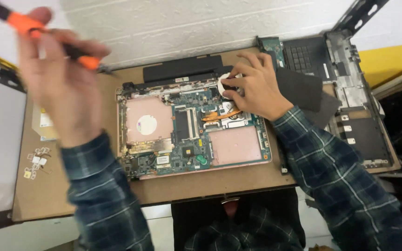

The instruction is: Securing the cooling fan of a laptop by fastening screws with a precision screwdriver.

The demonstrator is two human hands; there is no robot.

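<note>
Head view: left hand [63, 88] grips orange screwdriver [33, 30] (blurred); right hand [257, 83] pinches laptop fan [226, 86].

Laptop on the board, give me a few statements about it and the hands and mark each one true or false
1. The left hand holds an orange and black screwdriver. True.
2. The right hand rests on the laptop near its fan. True.
3. The laptop's circuit board is covered by a lid. False: the board lies open to view.
4. The screwdriver tip touches the laptop. False: it is raised, clear of it.
5. Small loose parts lie on the board left of the laptop. True.
</note>
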